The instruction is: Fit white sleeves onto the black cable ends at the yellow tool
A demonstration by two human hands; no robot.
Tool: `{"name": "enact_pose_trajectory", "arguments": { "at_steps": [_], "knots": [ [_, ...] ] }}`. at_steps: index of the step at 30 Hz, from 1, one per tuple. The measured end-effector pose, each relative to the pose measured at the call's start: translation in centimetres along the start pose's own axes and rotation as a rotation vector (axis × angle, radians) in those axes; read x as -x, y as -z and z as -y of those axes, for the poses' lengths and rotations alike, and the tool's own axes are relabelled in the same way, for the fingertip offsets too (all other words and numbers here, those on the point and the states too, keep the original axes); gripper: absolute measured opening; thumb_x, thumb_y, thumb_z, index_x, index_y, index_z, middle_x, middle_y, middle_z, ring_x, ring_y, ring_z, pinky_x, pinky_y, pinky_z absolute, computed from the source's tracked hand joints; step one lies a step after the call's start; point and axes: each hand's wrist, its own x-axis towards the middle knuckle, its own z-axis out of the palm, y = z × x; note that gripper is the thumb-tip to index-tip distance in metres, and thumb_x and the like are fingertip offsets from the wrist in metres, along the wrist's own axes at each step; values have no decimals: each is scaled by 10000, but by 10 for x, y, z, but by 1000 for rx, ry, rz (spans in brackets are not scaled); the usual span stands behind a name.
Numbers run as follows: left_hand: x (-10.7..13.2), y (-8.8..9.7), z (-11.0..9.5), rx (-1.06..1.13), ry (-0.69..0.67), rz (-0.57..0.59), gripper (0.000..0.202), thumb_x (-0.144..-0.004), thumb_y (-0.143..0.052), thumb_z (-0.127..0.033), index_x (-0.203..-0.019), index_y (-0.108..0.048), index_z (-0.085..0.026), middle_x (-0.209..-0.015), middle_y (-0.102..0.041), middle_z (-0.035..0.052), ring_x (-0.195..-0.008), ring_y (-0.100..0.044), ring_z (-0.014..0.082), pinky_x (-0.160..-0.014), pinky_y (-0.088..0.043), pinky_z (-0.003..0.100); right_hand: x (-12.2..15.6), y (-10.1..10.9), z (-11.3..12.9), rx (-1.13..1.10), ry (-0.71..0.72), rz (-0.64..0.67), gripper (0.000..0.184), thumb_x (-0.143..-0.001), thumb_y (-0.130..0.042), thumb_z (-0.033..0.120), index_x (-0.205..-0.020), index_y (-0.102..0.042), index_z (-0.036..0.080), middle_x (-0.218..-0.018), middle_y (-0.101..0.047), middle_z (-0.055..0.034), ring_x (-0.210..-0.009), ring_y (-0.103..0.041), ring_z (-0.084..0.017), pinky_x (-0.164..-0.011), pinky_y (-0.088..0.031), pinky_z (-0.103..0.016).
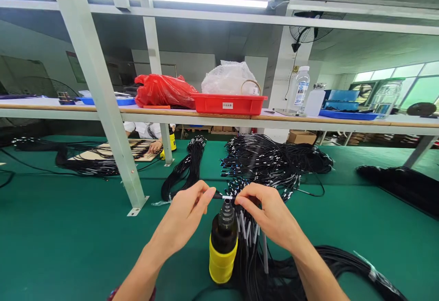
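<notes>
I see the left hand point(188, 212) closed in a pinch on a cable point(227, 197), its white stretch just above the upright heat gun point(222, 262); the right hand point(269, 207) pinches the other side. I judge this piece under way. Beside the gun, grey sleeves point(248, 225) sit among cables; whether those are done or left, I can't tell. Across the green table point(85, 246) I have a co-worker's hand point(156, 146), a bundle point(185, 166), then a pile point(267, 159). Above: red bag point(164, 91), red tray point(206, 104), bottle point(301, 89), fan point(318, 10).
</notes>
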Motion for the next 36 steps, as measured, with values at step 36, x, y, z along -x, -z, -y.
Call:
{"name": "enact_pose_trajectory", "arguments": {
  "at_steps": [36],
  "knots": [
    [1,1,4,67,-115,-45,235,-937,-441,-405,-810,-514,-221,-766,-518,-41,-734,-467,142,-668,-370,231,-1,-8,-3,-24,-35,-30,202,-881,-545,245,-708,-630,185,-687,-616,17,-635,-503,-119,-579,-339,-230]
  ]
}}
